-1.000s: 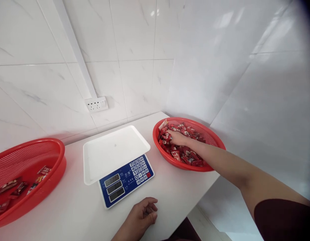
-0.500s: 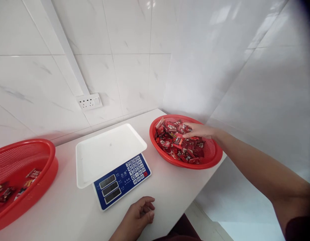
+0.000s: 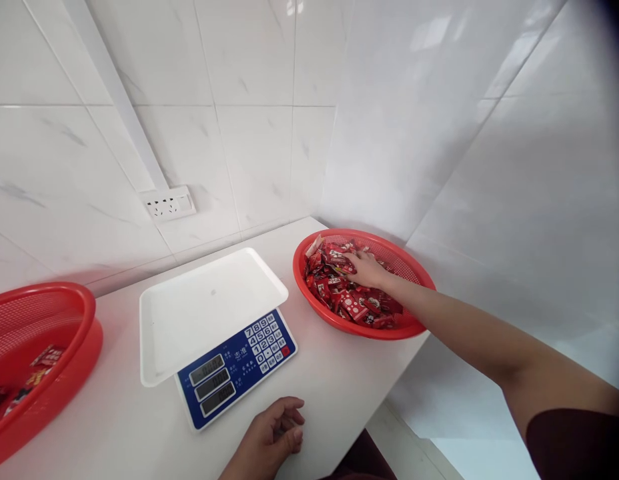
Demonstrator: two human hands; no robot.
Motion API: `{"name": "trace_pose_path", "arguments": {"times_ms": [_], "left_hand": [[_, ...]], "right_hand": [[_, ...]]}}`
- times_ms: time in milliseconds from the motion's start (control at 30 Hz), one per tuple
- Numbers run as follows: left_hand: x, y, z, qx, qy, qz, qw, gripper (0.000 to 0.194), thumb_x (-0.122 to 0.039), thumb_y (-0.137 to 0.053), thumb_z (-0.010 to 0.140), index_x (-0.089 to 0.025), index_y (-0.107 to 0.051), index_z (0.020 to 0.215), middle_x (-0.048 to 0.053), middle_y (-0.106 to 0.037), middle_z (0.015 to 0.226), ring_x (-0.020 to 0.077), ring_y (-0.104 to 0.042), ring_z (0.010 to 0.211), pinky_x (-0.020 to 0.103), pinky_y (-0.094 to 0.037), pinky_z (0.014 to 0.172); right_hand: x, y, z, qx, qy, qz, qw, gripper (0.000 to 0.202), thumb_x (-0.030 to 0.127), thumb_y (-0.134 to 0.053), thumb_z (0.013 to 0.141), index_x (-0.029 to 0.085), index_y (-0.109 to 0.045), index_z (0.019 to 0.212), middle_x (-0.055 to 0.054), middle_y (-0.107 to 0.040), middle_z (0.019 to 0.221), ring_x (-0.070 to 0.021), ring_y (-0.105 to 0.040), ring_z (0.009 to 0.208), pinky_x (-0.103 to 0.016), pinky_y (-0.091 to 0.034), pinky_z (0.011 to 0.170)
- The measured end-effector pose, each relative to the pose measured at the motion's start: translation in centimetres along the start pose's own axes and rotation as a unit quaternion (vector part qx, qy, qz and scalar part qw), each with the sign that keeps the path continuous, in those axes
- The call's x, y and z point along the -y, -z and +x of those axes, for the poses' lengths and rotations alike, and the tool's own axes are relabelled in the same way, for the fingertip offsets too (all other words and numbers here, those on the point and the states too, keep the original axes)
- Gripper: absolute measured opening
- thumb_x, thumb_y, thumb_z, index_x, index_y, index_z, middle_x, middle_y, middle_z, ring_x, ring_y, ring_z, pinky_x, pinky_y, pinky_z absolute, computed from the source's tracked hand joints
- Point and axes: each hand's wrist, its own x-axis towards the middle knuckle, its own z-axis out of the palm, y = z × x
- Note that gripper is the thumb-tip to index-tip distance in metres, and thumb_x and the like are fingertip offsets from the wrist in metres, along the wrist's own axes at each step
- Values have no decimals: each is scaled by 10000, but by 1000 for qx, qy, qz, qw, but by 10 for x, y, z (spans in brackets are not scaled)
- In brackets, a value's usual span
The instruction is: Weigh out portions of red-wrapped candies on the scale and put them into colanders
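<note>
My right hand [image 3: 368, 270] reaches into a round red plastic basket [image 3: 317, 308], fingers spread over a heap of small red wrapped snack packets [image 3: 353, 305]. Its thumb and forefinger are apart, and some fingertips are hidden among the wrappers. My left hand [image 3: 273, 433] rests on the white table in front of the scale, its fingers loosely bent, thumb apart from them and nothing held. Between the two baskets stands a digital scale [image 3: 242, 373] with a blue keypad panel and a bare white weighing pan [image 3: 209, 313].
Another red basket [image 3: 64, 393] stands at the left edge of view with a few packets [image 3: 32, 380] in it. Tiled walls close off the back and right of the white table [image 3: 329, 393]. A power socket [image 3: 168, 203] is on the back wall.
My right hand has moved left and deeper over the packets, and some of them have shifted. My left hand stays by the scale. The view has turned slightly right.
</note>
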Motion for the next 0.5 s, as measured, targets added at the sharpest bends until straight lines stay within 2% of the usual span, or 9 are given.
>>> {"name": "trace_pose_path", "arguments": {"times_ms": [67, 167, 233, 300, 400, 500], "left_hand": [[-1, 0, -1, 5, 4, 2, 1000, 539, -552, -630, 738, -190, -562, 1132, 69, -546, 974, 133, -551, 723, 295, -444, 695], [-1, -2, -1, -4, -2, -3, 1000, 553, -570, -630, 727, -186, -570, 1120, 67, -551, 952, 132, -546, 710, 294, -440, 679], [0, -4, -1, -16, -9, -11, 1000, 558, -581, -634, 716, -185, -580, 1105, 66, -557, 935, 132, -543, 698, 292, -435, 660], [0, -5, 0, -21, -11, -16, 1000, 560, -585, -640, 707, -182, -587, 1092, 66, -561, 924, 131, -541, 687, 291, -432, 649], [-2, -6, -1, -22, -11, -17, 1000, 564, -594, -638, 703, -182, -591, 1084, 66, -562, 921, 130, -541, 684, 295, -434, 653], [-3, -6, -1, -25, -9, -17, 1000, 563, -598, -636, 701, -187, -594, 1084, 64, -561, 927, 130, -539, 689, 298, -434, 660]], "right_hand": [[1, -2, 3, -20, -2, 6, 1000, 601, 312, -632, 729, 221, -441, 1291, -171, -423, 1364, -406, -385, 1240, -509, -334, 975], [-2, 12, 3, -26, 11, 38, 999, 394, 221, -627, 706, 232, -562, 1095, -108, -588, 1139, -332, -545, 1046, -417, -419, 874], [-5, 26, 0, -19, 27, 75, 997, 311, 202, -604, 709, 244, -577, 1016, -54, -637, 1012, -278, -586, 952, -365, -451, 820], [-9, 41, -6, -4, 44, 123, 991, 298, 201, -577, 723, 244, -564, 1018, -20, -655, 952, -232, -608, 892, -319, -478, 773], [-14, 59, -16, 35, 59, 196, 978, 329, 251, -544, 762, 234, -531, 1090, -10, -668, 977, -199, -634, 876, -287, -512, 729], [-21, 68, -23, 78, 55, 233, 968, 342, 383, -562, 779, 224, -560, 1081, -26, -683, 993, -209, -649, 875, -310, -529, 735]]}}
